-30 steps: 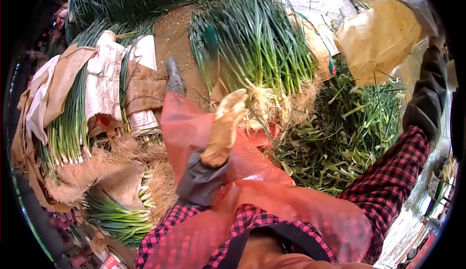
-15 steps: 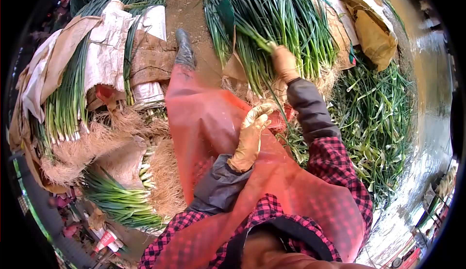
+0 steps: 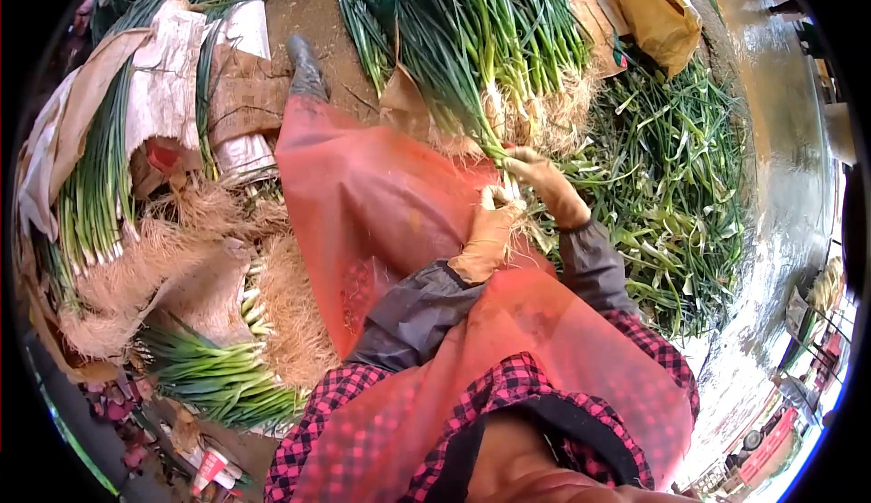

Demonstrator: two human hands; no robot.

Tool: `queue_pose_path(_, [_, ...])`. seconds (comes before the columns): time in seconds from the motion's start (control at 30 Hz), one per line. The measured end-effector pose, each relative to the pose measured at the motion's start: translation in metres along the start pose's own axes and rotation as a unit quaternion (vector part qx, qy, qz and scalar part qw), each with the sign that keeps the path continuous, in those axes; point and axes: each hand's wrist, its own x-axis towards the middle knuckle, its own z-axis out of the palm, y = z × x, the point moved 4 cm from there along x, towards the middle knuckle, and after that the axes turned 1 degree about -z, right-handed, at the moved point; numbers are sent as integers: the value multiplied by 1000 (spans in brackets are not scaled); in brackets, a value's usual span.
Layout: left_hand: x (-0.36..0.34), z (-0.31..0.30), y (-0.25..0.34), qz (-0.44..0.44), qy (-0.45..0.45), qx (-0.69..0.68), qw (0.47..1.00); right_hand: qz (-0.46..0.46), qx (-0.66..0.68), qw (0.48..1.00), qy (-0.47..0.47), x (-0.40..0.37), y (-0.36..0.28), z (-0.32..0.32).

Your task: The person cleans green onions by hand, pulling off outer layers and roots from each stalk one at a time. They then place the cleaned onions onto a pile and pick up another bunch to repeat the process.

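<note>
Both my hands wear tan gloves and meet over the red apron (image 3: 349,195) on my lap. They hold a small bunch of green onions (image 3: 494,149), its leaves pointing up and away, its pale root ends toward me. My left hand (image 3: 487,238) is closed around the white lower part near the roots. Just above it, my right hand (image 3: 544,184) grips the stalks, partly hiding them. Beyond them lies a large pile of green onions (image 3: 472,31) with leaves away from me and shaggy roots (image 3: 553,113) toward me.
Loose trimmed green leaves (image 3: 676,195) heap at the right, beside wet ground (image 3: 789,140). Rooted onion bundles (image 3: 95,176) lie at the left under sacking (image 3: 168,77), with another onion bundle (image 3: 218,376) nearer me. A boot (image 3: 307,68) shows ahead. A yellowish sack (image 3: 660,22) lies top right.
My right hand has drawn the onions from the pile down toward my lap. My left hand, half curled before, has closed on their lower ends. The view has shifted slightly right.
</note>
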Motion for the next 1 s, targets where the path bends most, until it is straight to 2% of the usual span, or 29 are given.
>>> queue_pose_path(0.07, [-5,-2,2,8,22,45,999,-30,12,999,4,27,24,-1])
queue_pose_path(0.13, [-10,0,14,12,40,84,996,-48,-119,986,109,9,-1,5])
queue_pose_path(0.17, [-10,1,16,14,40,84,996,-117,-234,946,190,2,-7,3])
queue_pose_path(0.27, [0,-1,20,28,71,13,997,-73,18,982,171,-50,-32,-1])
queue_pose_path(0.3, [7,-4,23,53,63,-21,996,-104,37,965,236,-76,-49,-19])
queue_pose_path(0.33, [10,-6,26,78,56,-56,994,-134,55,943,300,-98,-59,-44])
queue_pose_path(0.37, [5,2,32,86,15,-78,993,-188,30,887,420,-116,-57,-76])
queue_pose_path(0.4, [-5,7,41,82,13,-78,993,-239,4,811,534,-135,-54,-106])
queue_pose_path(0.43, [-18,18,50,53,-27,-96,994,-214,-98,765,600,-136,-30,-137])
queue_pose_path(0.5, [-39,41,62,16,-127,-140,982,-100,-85,839,528,-116,-9,-135])
queue_pose_path(0.53, [-57,55,76,8,-191,-151,970,-11,-31,941,336,-106,-29,-93])
queue_pose_path(0.57, [-71,68,82,-13,-246,-207,947,-34,137,977,157,-78,-23,-61])
queue_pose_path(0.6, [-83,75,83,-35,-297,-260,918,-47,271,961,-41,-67,-27,-27])
queue_pose_path(0.63, [-85,73,78,-55,-309,-243,918,-48,352,931,-81,-66,-48,0])
queue_pose_path(0.67, [-80,66,74,-52,-308,-242,919,-138,377,895,-195,-59,-58,4])
queue_pose_path(0.73, [-73,52,62,-134,-290,-267,909,-81,217,972,-45,-51,-77,10])
queue_pose_path(0.77, [-71,47,64,-155,-194,-300,921,-39,120,992,9,-46,-74,9])
queue_pose_path(0.8, [-72,48,79,-166,-139,-305,927,-99,103,987,78,-29,-59,12])
queue_pose_path(0.87, [-33,11,42,-67,-101,-153,981,-129,-20,985,110,-24,-47,9])
queue_pose_path(0.9, [-30,9,39,-49,-72,-89,992,-101,-12,992,80,-18,-41,12])
queue_pose_path(0.93, [-25,6,36,-50,-71,-91,992,-99,-13,992,80,-19,-40,10])
queue_pose_path(1.0, [-17,3,37,-88,-99,-198,971,-118,40,979,161,-22,-45,4])
